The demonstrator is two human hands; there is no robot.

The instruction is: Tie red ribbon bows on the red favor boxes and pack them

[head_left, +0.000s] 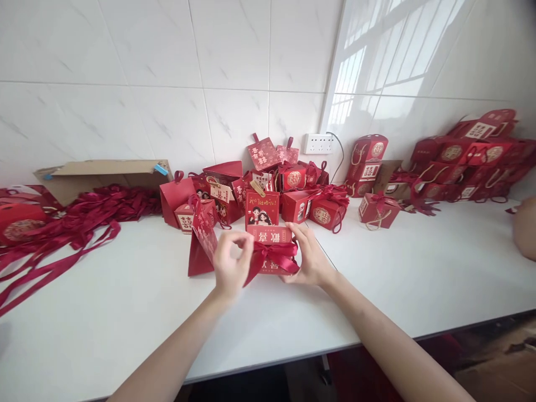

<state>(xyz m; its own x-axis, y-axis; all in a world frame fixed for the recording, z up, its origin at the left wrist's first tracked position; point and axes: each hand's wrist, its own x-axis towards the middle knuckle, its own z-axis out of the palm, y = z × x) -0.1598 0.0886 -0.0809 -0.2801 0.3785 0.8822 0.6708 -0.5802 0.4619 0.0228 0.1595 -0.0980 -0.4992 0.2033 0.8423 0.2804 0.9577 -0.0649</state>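
Note:
A red gift box (270, 234) with gold characters sits on the white table, a dark red ribbon (278, 254) tied round it in a bow. My right hand (309, 255) grips the box's right side, thumb low and fingers on the top edge. At the left of the bow, my left hand (232, 263) is closed in a pinch at the ribbon's loop; its fingertips are partly hidden. A ribbon tail hangs below it. Just left stands a triangular red box (201, 259). Behind the held box is a red box with a cartoon couple (262, 209).
A heap of dark red ribbons (113, 206) lies left before a cardboard box (100, 173). Several finished red boxes crowd the wall, with a stack (469, 153) at far right. A power strip (318, 143) is on the wall. Another person's arm (525, 228) shows at the right edge.

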